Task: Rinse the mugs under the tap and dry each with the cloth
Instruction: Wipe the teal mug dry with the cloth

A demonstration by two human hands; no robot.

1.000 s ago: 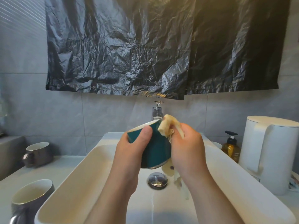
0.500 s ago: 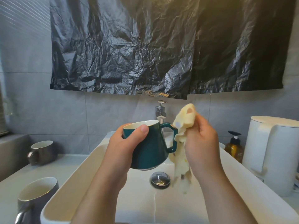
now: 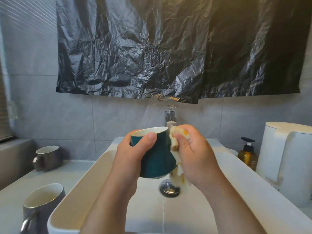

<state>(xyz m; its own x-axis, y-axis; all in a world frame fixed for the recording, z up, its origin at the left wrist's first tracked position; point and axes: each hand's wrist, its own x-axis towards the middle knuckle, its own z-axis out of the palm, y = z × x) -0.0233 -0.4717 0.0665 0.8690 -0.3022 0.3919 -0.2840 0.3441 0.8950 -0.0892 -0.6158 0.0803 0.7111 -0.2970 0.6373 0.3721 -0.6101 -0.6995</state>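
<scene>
Here the left hand (image 3: 133, 154) is clamped round the body of the mug (image 3: 157, 159), while the soft cloth (image 3: 174, 141) is pinched in the right hand (image 3: 194, 157) and pressed to its side, above the sink (image 3: 81, 196). The mug is judged stiff, breakable and slippery when wet, so a full wrap round the body is favoured.

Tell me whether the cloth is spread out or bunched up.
Bunched: the right hand grips the cloth wadded against the teal mug, a loose end hanging below.
</scene>
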